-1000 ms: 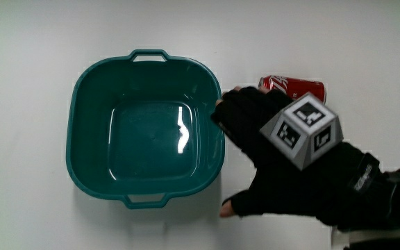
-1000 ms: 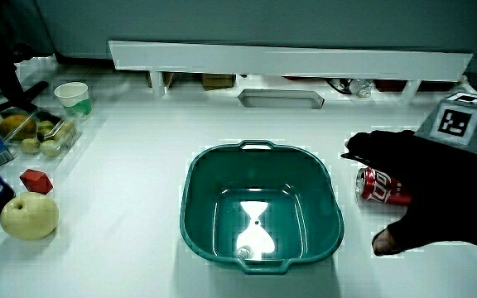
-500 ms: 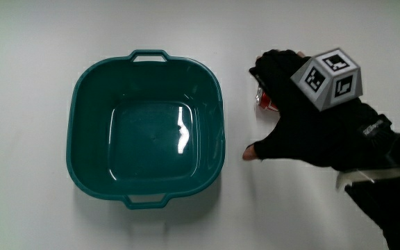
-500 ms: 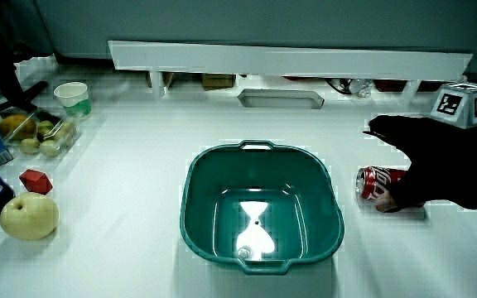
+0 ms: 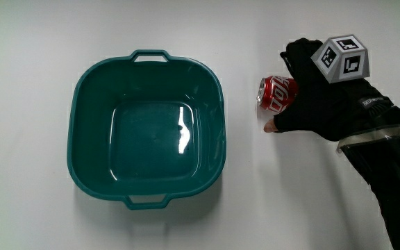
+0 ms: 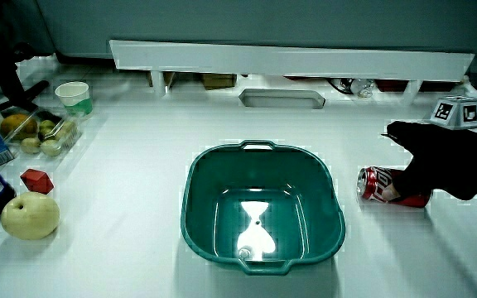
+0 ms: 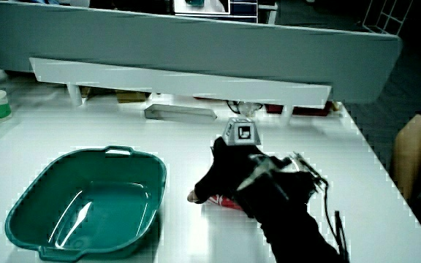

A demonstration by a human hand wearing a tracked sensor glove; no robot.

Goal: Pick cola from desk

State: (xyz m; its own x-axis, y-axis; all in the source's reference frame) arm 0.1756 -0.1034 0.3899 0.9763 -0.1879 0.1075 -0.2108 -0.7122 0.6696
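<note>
A red cola can lies on its side on the white table beside the teal basin. The gloved hand rests over the can's end that is away from the basin; the end toward the basin shows. The fingers reach out past the can, farther from the person, and the thumb tip lies on the table nearer to the person. In both side views the can stays on the table under the hand. The patterned cube sits on the hand's back.
The basin holds nothing. At the table's edge lie a pear, a small red block, a clear box of fruit and a paper cup. A grey tray lies by the low partition.
The hand has drawn away from the basin's rim and slid along the can, uncovering the can's end toward the basin. The can has not moved.
</note>
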